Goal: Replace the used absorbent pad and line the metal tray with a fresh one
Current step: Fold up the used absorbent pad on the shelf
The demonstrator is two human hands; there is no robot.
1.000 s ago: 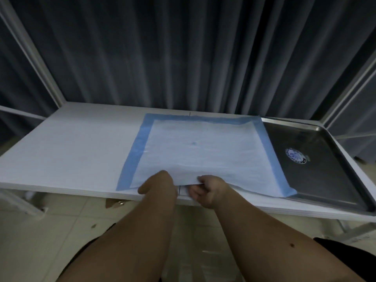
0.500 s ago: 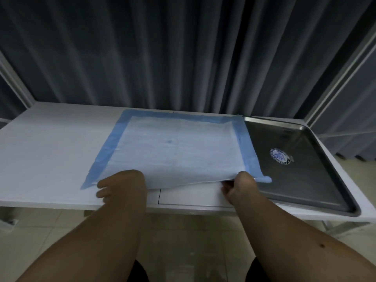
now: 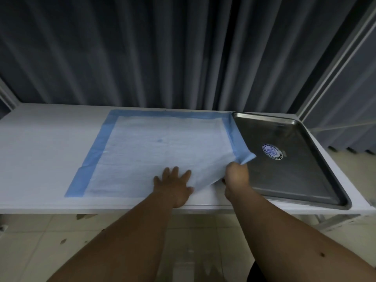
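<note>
Dark grey curtain (image 3: 162, 49) across the whole back, pleats top to bottom. White frame post (image 3: 333, 64) slanting up at far right. Below that, white table (image 3: 40, 151) running left to right, near edge just above tiled floor (image 3: 36, 245).

On the table, centre: absorbent pad (image 3: 154, 151), pale middle w/ blue border, spread flat for the most part, far edge along the table's back. Small dark spot near pad centre. Right edge of pad touching / just overlapping left rim of metal tray (image 3: 305, 180). Tray sitting on table's right end, shallow, shiny, round blue-white sticker (image 3: 272, 151) on its floor. Tray otherwise bare steel, no pad inside it.

Near-right corner of pad lifted off the table, curled upward, blue tip hanging over tray's left rim. White table showing under the raised flap.

Right hand (image 3: 237, 176) clenched round that lifted corner, pinching it from beneath, knuckles toward camera, just beside tray's left edge. Fingertips hidden by the pad, so exact pinch not visible.

Left hand (image 3: 173, 184) released, fingers straight and spread, palm down flat on pad's near edge, pressing it to the table. Thumb pointing right, toward the raised flap.

Both forearms bare, coming in from bottom of view.
</note>
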